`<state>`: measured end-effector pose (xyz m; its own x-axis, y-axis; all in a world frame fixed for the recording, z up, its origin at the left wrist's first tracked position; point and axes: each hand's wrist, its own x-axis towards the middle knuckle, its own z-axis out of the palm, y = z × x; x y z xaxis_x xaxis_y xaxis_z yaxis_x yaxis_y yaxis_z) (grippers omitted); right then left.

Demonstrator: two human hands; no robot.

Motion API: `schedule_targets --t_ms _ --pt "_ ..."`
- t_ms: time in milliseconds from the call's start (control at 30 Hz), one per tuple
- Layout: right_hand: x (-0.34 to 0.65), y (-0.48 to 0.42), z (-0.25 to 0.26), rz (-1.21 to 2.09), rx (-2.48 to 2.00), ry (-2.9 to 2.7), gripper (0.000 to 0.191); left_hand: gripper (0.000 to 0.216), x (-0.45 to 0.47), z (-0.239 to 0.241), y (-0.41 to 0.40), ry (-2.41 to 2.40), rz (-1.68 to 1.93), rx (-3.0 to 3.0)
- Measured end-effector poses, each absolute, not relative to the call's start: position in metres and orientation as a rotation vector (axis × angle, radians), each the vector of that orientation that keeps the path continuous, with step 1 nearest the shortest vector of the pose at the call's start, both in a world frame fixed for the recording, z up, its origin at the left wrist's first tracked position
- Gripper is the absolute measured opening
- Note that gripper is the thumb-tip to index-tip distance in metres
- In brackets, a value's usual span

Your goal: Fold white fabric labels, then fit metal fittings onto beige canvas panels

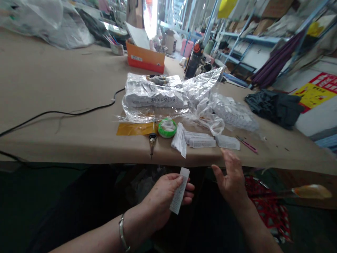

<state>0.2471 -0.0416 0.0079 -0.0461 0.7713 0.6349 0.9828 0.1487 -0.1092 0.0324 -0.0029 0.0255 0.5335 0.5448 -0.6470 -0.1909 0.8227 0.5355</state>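
My left hand (168, 191) is closed on a narrow white printed strip (179, 193), thumb on top and fingers beneath, just in front of the table edge. My right hand (231, 174) is open, thumb apart, its fingertips reaching over the edge close to a small pile of printed strips (228, 142). Left of that pile lie a stack of similar strips (202, 143) and a fanned bundle of strips (179, 140). A round green tin (167, 128) with pale fluffy stuff inside sits beside them. Next to it lies a soldering iron (152, 142), tip toward me.
Behind are a plastic-wrapped white bundle (155, 93) and a clear bag of white pieces (234, 112). Pink-handled tweezers (247, 144) lie at right, near dark cloth (275, 107). A black cable (65, 113) crosses the left. An orange box (146, 61) stands farther back.
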Motion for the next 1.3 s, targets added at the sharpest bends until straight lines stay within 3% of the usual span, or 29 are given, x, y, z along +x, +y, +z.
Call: schedule_targets --t_ms 133,367,567,700,833,1300 --pt "0.294 -0.024 -0.001 -0.746 -2.037 -1.831 0.063 0.016 0.031 0.024 -0.004 0.927 0.441 0.448" --pt "0.318 -0.034 -0.014 -0.649 -1.884 -1.875 0.026 0.017 0.029 0.017 -0.007 0.924 0.419 0.455" --pt "0.285 -0.046 0.009 -0.427 -1.589 -1.636 0.009 0.016 0.028 0.022 -0.009 0.926 0.431 0.449" --pt "0.212 -0.062 0.017 -0.202 -1.294 -1.888 0.021 0.016 0.027 0.024 -0.010 0.881 0.460 0.408" --pt "0.158 -0.072 0.004 -0.096 -1.128 -2.110 0.019 0.013 0.023 0.018 -0.012 0.766 0.612 0.330" --pt "0.149 -0.069 0.000 0.018 -1.051 -2.277 0.019 0.024 0.012 0.014 -0.015 0.785 0.665 0.287"
